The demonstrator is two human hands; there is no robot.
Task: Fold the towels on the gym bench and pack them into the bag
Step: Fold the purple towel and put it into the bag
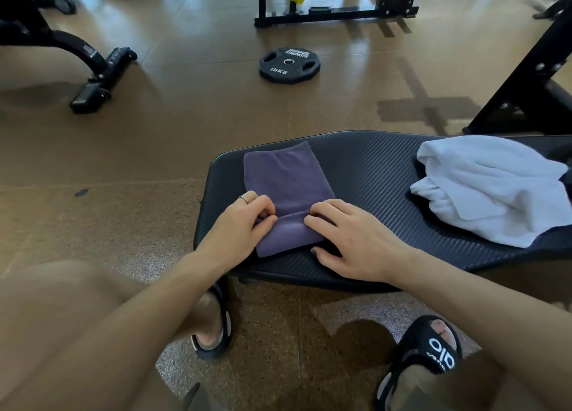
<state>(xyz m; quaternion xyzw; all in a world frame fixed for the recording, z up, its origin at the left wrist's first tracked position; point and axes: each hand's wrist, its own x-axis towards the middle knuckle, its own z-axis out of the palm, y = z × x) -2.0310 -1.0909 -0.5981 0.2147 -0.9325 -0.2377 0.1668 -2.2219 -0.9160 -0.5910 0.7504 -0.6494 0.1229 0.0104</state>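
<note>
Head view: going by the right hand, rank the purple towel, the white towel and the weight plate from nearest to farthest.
From the right hand:
1. purple towel, under its fingertips at the bench's left end.
2. white towel, crumpled on the bench to the right.
3. weight plate, flat on the floor beyond the bench.

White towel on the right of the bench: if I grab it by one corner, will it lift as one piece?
Probably not. The white towel lies crumpled in loose, soft folds, so it should droop and unfurl when lifted. It looks thick, likely bulkier than the purple towel. On the ribbed bench it would likely drag and bunch if pushed.
</note>
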